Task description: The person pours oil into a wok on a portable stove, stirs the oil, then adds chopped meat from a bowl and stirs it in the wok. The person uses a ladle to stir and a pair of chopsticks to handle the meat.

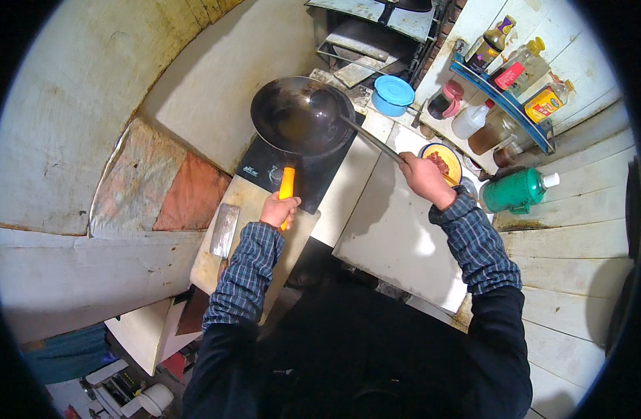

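Note:
A dark wok (278,118) sits on a black induction cooker (315,178), with some yellowish liquid at its bottom. My left hand (280,209) is closed around the wok's yellow handle (287,183). In my right hand (426,179) is the long metal shaft of a ladle (375,141); its dark bowl rests inside the wok, towards the right side. Just beyond my right hand stands an enamel bowl (453,152) with pieces of raw red meat (437,163) and what look like chopsticks, partly hidden by that hand.
A cleaver (225,230) lies on the wooden cutting board (252,191) left of my left forearm. Behind the counter (393,230) are a lidded blue container (392,96), a green thermos flask (514,191) and a blue wall shelf (501,94) holding several bottles.

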Action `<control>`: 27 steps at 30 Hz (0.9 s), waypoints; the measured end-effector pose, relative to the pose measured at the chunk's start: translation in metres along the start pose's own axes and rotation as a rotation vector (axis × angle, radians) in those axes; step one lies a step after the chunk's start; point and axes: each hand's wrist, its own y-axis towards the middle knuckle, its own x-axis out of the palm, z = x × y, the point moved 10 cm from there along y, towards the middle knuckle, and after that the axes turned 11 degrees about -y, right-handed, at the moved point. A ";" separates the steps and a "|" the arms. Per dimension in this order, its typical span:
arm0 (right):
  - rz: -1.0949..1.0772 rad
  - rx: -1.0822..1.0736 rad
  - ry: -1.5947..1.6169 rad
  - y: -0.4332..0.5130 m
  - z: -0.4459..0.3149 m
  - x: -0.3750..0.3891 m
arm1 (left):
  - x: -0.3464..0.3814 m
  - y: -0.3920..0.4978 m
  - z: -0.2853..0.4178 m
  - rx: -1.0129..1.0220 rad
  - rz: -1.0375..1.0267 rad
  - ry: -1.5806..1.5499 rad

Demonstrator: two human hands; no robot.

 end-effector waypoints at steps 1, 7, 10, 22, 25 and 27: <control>-0.045 -0.007 0.074 -0.001 -0.001 -0.001 | -0.001 0.001 0.001 -0.010 -0.012 -0.015; -0.526 0.354 0.841 -0.010 0.008 0.028 | 0.001 0.008 -0.003 -0.063 -0.115 -0.087; -0.519 0.390 1.175 -0.004 -0.006 0.037 | 0.002 0.010 -0.008 -0.085 -0.099 -0.114; 0.251 0.039 0.031 0.022 -0.043 0.035 | 0.013 0.025 -0.026 -0.067 -0.147 -0.166; 0.241 0.085 -0.002 0.005 -0.050 0.056 | 0.015 0.027 -0.032 -0.052 -0.159 -0.220; 0.286 0.083 0.017 -0.008 -0.060 0.067 | 0.011 0.025 -0.039 -0.074 -0.134 -0.230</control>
